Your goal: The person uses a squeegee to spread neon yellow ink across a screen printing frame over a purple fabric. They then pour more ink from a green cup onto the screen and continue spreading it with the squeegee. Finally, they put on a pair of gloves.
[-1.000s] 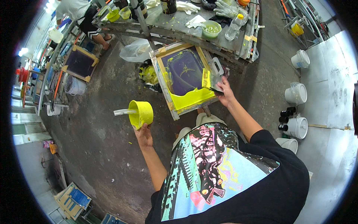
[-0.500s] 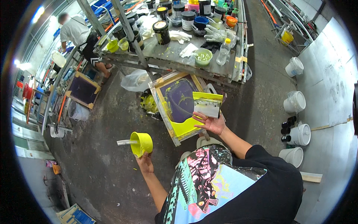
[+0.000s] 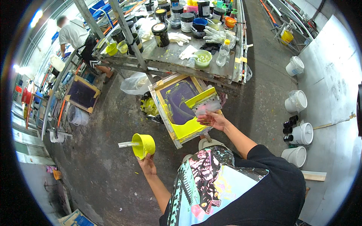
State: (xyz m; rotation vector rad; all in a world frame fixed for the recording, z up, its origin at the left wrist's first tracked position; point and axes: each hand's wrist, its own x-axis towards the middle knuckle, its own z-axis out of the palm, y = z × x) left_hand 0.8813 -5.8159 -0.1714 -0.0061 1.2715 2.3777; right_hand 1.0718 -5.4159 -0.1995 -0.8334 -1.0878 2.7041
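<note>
My left hand [image 3: 148,165] holds a yellow tub [image 3: 149,145] tilted on its side, its mouth facing left. A whitish spatula [image 3: 128,144] sticks out of it. In my right hand [image 3: 215,120] is a squeegee [image 3: 207,107], slanted, with bright yellow ink along its upper edge. It is over the right side of a screen-printing frame [image 3: 164,114], covering part of it. Yellow ink [image 3: 184,130] lies in a thick band across the near end of the screen, with thin streaks on the dark mesh [image 3: 181,98].
Ahead, a workbench [image 3: 169,56] carries ink jars, a glove [image 3: 218,34], a plastic bottle [image 3: 223,52] and a pale green bowl [image 3: 203,58]. White buckets [image 3: 302,133] line the right wall. Another person [image 3: 75,35] works at the far left, near another screen [image 3: 83,92].
My right hand has turned the squeegee from nearly level to a slant, its left end lower, and shifted slightly left. My left hand and the tub have hardly moved.
</note>
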